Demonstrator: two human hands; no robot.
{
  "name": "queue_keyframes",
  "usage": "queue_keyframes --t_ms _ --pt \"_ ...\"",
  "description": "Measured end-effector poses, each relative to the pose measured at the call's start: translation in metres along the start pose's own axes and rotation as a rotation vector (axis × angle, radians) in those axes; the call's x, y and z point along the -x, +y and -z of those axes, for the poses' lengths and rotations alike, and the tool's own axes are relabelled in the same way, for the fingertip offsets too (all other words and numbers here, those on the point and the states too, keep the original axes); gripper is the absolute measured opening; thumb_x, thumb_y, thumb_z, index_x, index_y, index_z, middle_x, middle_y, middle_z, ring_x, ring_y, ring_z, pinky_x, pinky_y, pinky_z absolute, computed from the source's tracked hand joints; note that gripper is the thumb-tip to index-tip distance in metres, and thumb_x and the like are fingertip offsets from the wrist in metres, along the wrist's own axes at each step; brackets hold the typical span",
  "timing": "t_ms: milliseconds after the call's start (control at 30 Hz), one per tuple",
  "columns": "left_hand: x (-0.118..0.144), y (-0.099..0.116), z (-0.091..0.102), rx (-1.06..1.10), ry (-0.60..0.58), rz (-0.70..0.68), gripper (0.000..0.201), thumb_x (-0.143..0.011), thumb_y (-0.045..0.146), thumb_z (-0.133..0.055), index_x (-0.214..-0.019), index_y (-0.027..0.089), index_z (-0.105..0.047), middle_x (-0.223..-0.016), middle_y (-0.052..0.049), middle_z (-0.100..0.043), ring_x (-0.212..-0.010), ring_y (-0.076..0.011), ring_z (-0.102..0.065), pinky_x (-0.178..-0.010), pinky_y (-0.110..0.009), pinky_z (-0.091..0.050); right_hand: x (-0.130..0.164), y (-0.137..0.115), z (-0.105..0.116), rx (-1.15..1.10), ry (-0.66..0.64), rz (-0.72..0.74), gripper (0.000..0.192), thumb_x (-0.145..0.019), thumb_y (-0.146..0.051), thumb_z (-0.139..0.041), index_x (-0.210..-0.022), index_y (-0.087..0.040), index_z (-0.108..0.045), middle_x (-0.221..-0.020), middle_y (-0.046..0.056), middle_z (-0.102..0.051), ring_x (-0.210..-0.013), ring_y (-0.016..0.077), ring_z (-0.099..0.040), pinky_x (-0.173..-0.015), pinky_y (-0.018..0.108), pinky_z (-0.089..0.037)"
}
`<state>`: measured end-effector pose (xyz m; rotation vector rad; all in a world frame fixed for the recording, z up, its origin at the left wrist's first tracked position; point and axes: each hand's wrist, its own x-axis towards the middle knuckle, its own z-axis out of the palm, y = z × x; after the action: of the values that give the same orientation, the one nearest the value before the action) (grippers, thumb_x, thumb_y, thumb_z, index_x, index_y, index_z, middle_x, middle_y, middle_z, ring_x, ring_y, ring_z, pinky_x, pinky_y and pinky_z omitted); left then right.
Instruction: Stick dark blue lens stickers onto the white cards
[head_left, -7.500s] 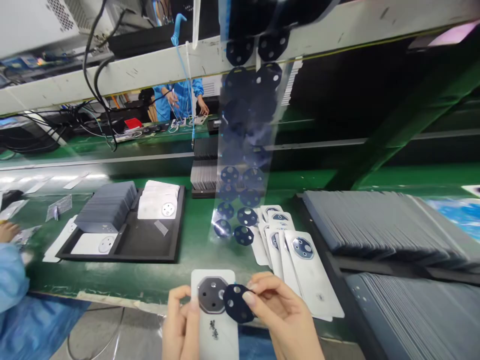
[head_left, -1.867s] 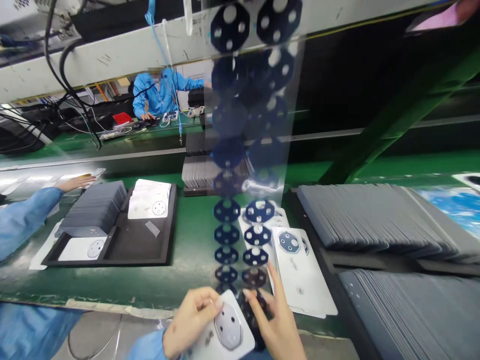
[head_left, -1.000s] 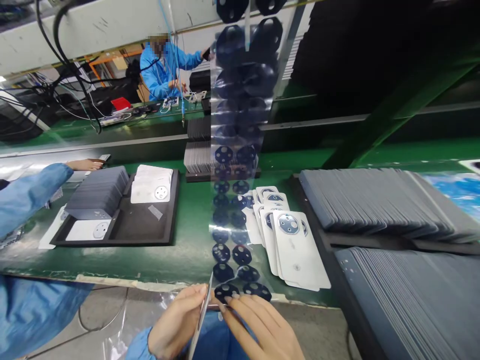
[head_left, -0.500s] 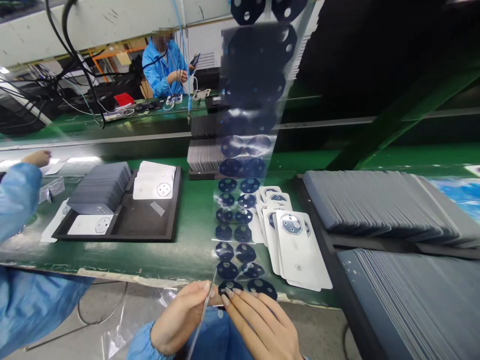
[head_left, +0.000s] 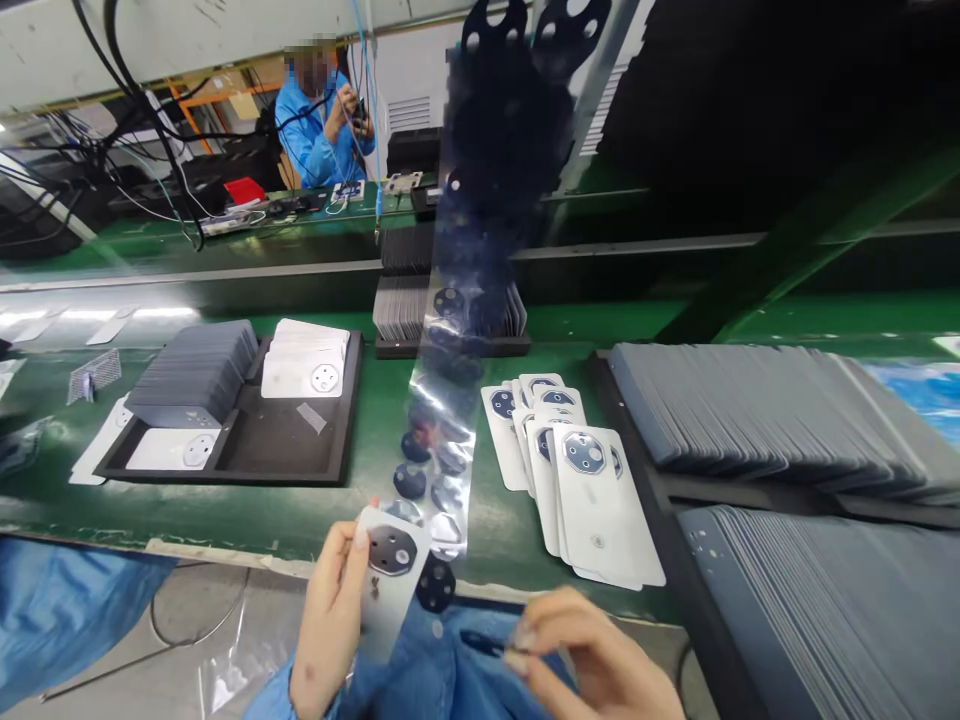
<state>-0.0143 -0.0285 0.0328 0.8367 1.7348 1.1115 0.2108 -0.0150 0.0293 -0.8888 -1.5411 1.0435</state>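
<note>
My left hand [head_left: 328, 612] holds a white phone back cover [head_left: 384, 585] upright at the bench's front edge, its dark camera ring facing me. A black octagonal sticker [head_left: 436, 585] sits just right of the cover. A clear film strip [head_left: 444, 440] carrying several such dark stickers hangs from above and ends by the cover. My right hand [head_left: 596, 660] is low at the bottom, blurred, fingertips pinched together; what they hold is unclear. A fanned pile of white covers [head_left: 592, 500] lies to the right on the green bench [head_left: 375, 420].
A black tray [head_left: 300, 450] with white covers and a grey stack stands at left. Long rows of grey parts [head_left: 757, 430] fill the right side. A co-worker in blue [head_left: 319, 110] works at the far bench. A blue sleeve [head_left: 67, 610] shows lower left.
The cover was edge-on in my left hand and now faces me. My right hand has dropped away from the strip's lower end toward me. The co-worker's arm at left has withdrawn.
</note>
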Motion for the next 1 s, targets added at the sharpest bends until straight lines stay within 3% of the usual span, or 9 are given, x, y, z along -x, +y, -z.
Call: queue_keyframes --t_ms 67,133,267,333,400,533,733,1000 --pt "0.01 0.005 -0.003 -0.102 0.131 -0.064 0.036 -0.093 0.058 -0.056 -0.099 0.023 -0.062 -0.129 -0.009 -0.065 -0.115 -0.027 -0.056 -0.093 -0.029 -0.039 -0.002 0.0 -0.005 -0.11 0.143 -0.202 0.013 -0.08 -0.021 -0.079 -0.08 -0.024 -0.067 -0.078 0.002 -0.068 -0.069 0.016 -0.069 -0.062 0.022 -0.059" --pt "0.02 0.009 -0.01 -0.141 0.171 -0.061 0.038 -0.093 0.06 -0.052 -0.104 0.024 -0.06 -0.121 -0.009 -0.069 -0.107 -0.0276 -0.059 -0.088 -0.031 -0.042 -0.005 -0.001 -0.016 -0.207 0.255 -0.336 0.016 -0.079 -0.03 -0.081 -0.077 -0.023 -0.067 -0.079 0.002 -0.065 -0.066 0.0142 -0.066 -0.063 0.021 -0.058" --pt "0.031 0.008 -0.029 -0.06 -0.008 -0.008 0.04 -0.094 0.062 -0.049 -0.096 0.023 -0.061 -0.083 -0.003 -0.07 -0.076 -0.0223 -0.06 -0.072 -0.028 -0.044 -0.008 -0.002 -0.035 -0.275 0.271 -0.438 0.022 -0.074 -0.035 -0.085 -0.072 -0.021 -0.068 -0.072 0.0 -0.065 -0.061 0.0125 -0.063 -0.059 0.02 -0.056" --pt "0.032 0.004 -0.038 0.013 -0.08 -0.009 0.04 -0.094 0.06 -0.051 -0.098 0.022 -0.063 -0.087 -0.003 -0.071 -0.078 -0.0215 -0.06 -0.074 -0.027 -0.044 -0.008 0.0 -0.038 -0.275 0.262 -0.475 0.023 -0.073 -0.035 -0.085 -0.071 -0.02 -0.068 -0.07 0.0 -0.065 -0.06 0.012 -0.063 -0.058 0.019 -0.055" --pt "0.034 0.0 -0.044 0.076 -0.082 0.0 0.039 -0.094 0.058 -0.052 -0.102 0.022 -0.066 -0.097 -0.005 -0.073 -0.084 -0.0225 -0.061 -0.077 -0.027 -0.044 -0.008 0.003 -0.037 -0.262 0.271 -0.516 0.024 -0.073 -0.036 -0.085 -0.071 -0.02 -0.067 -0.069 -0.001 -0.065 -0.06 0.0122 -0.063 -0.058 0.02 -0.055" --pt "0.038 -0.008 -0.049 0.162 0.036 0.04 0.031 -0.092 0.049 -0.061 -0.108 0.024 -0.07 -0.103 -0.005 -0.073 -0.094 -0.0252 -0.06 -0.083 -0.026 -0.042 -0.008 0.009 -0.029 -0.206 0.203 -0.491 0.021 -0.074 -0.033 -0.084 -0.072 -0.02 -0.068 -0.068 0.0 -0.066 -0.058 0.0135 -0.065 -0.055 0.02 -0.056" --pt "0.04 -0.01 -0.046 0.222 -0.017 0.056 0.027 -0.091 0.04 -0.065 -0.11 0.024 -0.072 -0.103 -0.006 -0.075 -0.092 -0.0273 -0.061 -0.082 -0.028 -0.044 -0.014 0.006 -0.03 -0.132 0.244 -0.409 0.021 -0.073 -0.032 -0.084 -0.067 -0.02 -0.068 -0.062 0.0 -0.065 -0.05 0.0129 -0.062 -0.047 0.019 -0.054" --pt "0.043 0.002 -0.052 0.128 -0.059 0.067 0.037 -0.096 0.051 -0.052 -0.107 0.023 -0.073 -0.097 -0.007 -0.075 -0.081 -0.0251 -0.06 -0.082 -0.029 -0.043 -0.013 0.006 -0.029 -0.063 0.237 -0.365 0.017 -0.075 -0.028 -0.082 -0.069 -0.021 -0.068 -0.064 0.0 -0.065 -0.054 0.0133 -0.064 -0.05 0.019 -0.055"
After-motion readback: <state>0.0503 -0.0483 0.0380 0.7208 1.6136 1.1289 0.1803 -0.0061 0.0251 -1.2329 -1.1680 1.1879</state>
